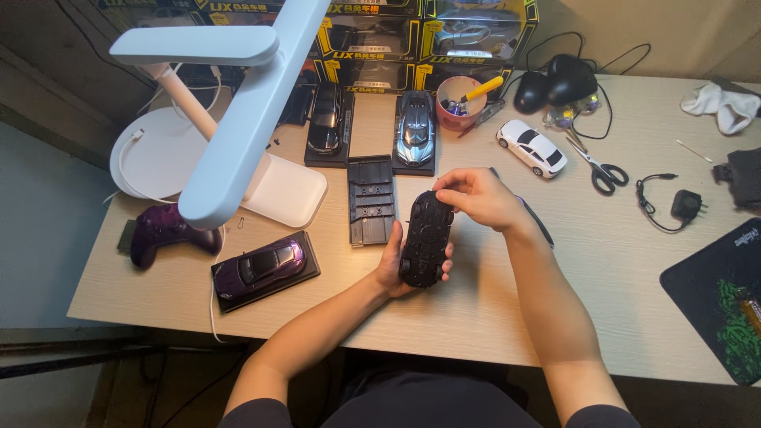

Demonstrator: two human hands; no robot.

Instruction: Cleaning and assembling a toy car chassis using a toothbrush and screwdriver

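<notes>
left hand: cups black toy car from below, underside up so the chassis faces the person
right hand: fingertips pinch car's far end, steadying it
car place: above tabletop, near front edge, centre
beside: empty black display base
back edge: stacked yellow-and-black window boxes

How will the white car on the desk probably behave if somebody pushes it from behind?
The white car stands free on its wheels on the bare desk, not on a base, so it would likely roll. It looks small, so probably light. The scissors lie close by its front; it might bump them.
</notes>
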